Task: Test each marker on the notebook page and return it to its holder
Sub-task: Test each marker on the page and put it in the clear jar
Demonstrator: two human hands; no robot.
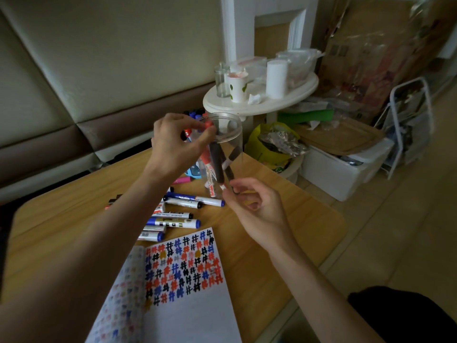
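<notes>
- My left hand (175, 142) is up top, with thumb and fingers closed in a pinch on the red cap of a red marker (207, 162).
- That pinch sits right at the rim of the clear holder (232, 137), on its left edge.
- The marker body runs down from the pinch along the holder's left wall. It looks inside, but it is blurred through the plastic.
- Two black markers (217, 164) are in the holder just right of the pinched one, leaning and crossed.
- My right hand (252, 206) is below the pinch, at the holder's base, with fingers curled and fingertips (235, 188) against the bottom edge.
- I cannot tell whether it actually grips the base or only touches it.
- I also cannot tell whether the base rests on the table (296, 219) or is lifted.
- Loose markers (173, 222), blue and black capped, lie in a pile on the table under my left forearm, well below the pinch.
- The notebook page (197, 318) lies nearest me, below both hands, its upper part filled with red, blue and black hash marks (183, 266).
</notes>
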